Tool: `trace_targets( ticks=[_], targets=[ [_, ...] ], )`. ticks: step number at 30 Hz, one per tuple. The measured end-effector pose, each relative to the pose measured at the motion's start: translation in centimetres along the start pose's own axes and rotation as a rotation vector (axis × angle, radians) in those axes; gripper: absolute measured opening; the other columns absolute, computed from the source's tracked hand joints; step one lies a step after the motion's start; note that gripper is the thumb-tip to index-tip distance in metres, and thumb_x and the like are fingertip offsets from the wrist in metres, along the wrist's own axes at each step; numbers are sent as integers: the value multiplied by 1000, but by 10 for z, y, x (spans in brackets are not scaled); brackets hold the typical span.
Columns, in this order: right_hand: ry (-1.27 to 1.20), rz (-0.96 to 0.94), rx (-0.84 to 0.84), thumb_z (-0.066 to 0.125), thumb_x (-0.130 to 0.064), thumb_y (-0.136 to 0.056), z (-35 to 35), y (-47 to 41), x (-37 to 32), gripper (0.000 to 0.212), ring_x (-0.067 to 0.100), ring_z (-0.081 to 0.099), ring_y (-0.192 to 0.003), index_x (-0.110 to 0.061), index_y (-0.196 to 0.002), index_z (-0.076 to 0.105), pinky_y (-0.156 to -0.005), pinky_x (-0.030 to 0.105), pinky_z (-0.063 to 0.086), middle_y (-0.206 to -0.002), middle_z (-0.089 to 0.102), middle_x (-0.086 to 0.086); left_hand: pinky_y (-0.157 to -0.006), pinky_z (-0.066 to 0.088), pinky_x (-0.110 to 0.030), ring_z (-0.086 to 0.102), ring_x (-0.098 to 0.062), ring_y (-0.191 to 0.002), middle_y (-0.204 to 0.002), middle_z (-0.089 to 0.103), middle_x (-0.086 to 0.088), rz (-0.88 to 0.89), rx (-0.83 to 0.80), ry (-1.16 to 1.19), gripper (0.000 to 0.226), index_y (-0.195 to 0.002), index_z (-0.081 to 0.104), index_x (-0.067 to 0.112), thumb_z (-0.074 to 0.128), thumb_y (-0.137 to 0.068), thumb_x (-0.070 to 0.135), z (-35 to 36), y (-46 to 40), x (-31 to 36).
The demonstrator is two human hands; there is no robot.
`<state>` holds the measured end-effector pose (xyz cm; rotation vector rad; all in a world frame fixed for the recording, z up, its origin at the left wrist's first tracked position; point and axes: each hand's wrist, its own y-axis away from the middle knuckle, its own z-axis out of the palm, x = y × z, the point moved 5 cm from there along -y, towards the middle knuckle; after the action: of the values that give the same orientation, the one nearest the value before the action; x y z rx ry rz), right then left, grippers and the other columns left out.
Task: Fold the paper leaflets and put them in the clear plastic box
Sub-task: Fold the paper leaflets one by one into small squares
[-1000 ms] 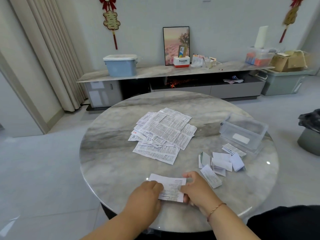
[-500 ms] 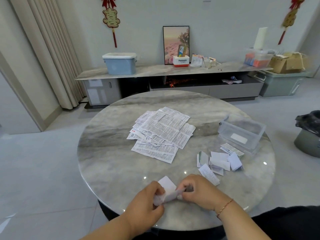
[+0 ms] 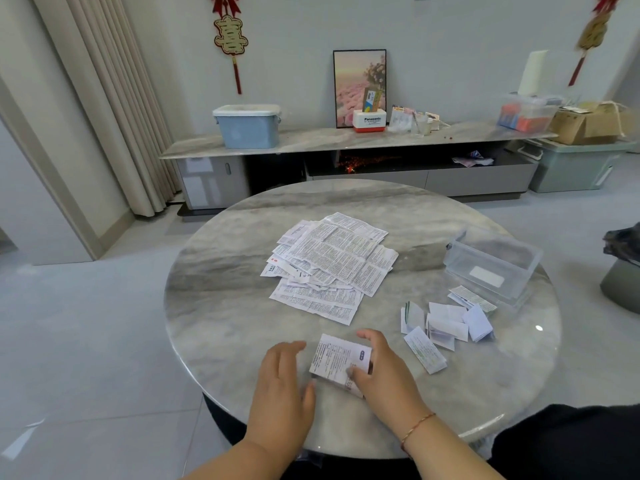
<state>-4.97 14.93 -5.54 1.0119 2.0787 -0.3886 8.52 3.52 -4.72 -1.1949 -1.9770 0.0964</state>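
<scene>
The half-folded leaflet (image 3: pixel 341 363) lies flat at the near edge of the round table (image 3: pixel 225 327), the right hand (image 3: pixel 382 372) curled over its right side with the thumb pinning its near corner. The left hand (image 3: pixel 282 386) rests just beside it, fingers relaxed and holding nothing. To fold well, the person should square the edges and then press the crease flat (the clear plastic box (image 3: pixel 491 268) waits at the far right, behind the folded leaflets (image 3: pixel 446 323)).

Right hand (image 3: pixel 384 372) pinches folded leaflet (image 3: pixel 341 363); left hand (image 3: pixel 282 386) beside it.
</scene>
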Motion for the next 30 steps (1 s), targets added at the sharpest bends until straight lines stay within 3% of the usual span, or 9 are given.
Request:
trace_targets(
  ticks=[3, 6, 9, 11, 13, 18, 21, 24, 30],
  targets=[
    [-59, 96, -8, 67, -19, -81, 0, 2, -1, 50, 13, 62, -85, -34, -120, 40, -65, 23, 50, -102, 61, -5, -86, 40, -17, 46, -11, -100, -108, 55, 5, 225, -94, -136, 57, -110, 51, 25, 64, -54, 17, 9, 1, 11],
    [-269, 180, -130, 68, -14, -79, 8, 8, -9, 45, 17, 64, -62, -29, -114, 44, -43, 25, 48, -92, 63, 4, -65, 47, -21, 51, -12, -79, -92, 60, 10, 287, -151, -178, 33, -94, 58, 27, 52, -61, 25, 19, -1, 18],
    [-162, 77, -238, 77, -39, -56, 5, 10, -14, 70, 9, 62, -80, -28, -118, 47, -67, 23, 51, -101, 58, -3, -50, 43, -22, 50, -11, -62, -74, 54, 12, 257, -187, -167, 15, -74, 55, 27, 52, -60, 25, 24, -5, 16],
    [170, -98, -301, 70, -57, -38, -3, 7, -12, 88, 6, 45, -105, -34, -120, 48, -93, 20, 41, -115, 41, -10, -51, 45, -24, 51, -11, -64, -74, 55, 13, 250, -208, -165, 15, -75, 53, 27, 52, -60, 25, 26, -5, 10],
    [280, -212, -382, 65, -56, -40, -4, 5, -8, 75, 8, 34, -110, -37, -112, 55, -99, 21, 35, -115, 36, -15, -56, 46, -24, 51, -11, -68, -74, 55, 14, 234, -238, -124, 5, -73, 54, 26, 53, -69, 29, 27, -4, 4],
    [235, -197, -215, 56, -51, -69, -4, -5, 3, 25, 15, 48, -87, -26, -69, 57, -82, 27, 41, -78, 50, -12, -68, 35, -18, 40, -1, -78, -75, 45, 25, 41, -218, -5, 10, -79, 56, 28, 59, -85, 35, 26, -6, -4],
    [236, -144, -100, 64, -36, -82, -2, -8, 6, 35, 13, 45, -78, -28, -56, 41, -69, 23, 35, -65, 44, -13, -75, 40, -18, 45, -3, -88, -84, 51, 18, -141, -218, 33, 17, -97, 52, 32, 63, -85, 26, 25, -7, -7],
    [331, -152, -11, 65, -41, -80, 4, -6, 2, 30, 11, 44, -78, -30, -64, 41, -70, 23, 32, -65, 42, -16, -74, 34, -14, 45, -3, -89, -87, 48, 17, -168, -218, 1, 29, -103, 48, 35, 66, -83, 25, 27, -8, -9],
    [274, -177, 68, 69, -41, -74, 4, -7, 1, 26, 9, 50, -81, -33, -91, 52, -77, 26, 41, -78, 46, -15, -80, 30, -11, 44, -7, -94, -99, 44, 14, -63, -266, -44, 19, -103, 65, 24, 65, -84, 28, 27, -14, -10]
  ],
)
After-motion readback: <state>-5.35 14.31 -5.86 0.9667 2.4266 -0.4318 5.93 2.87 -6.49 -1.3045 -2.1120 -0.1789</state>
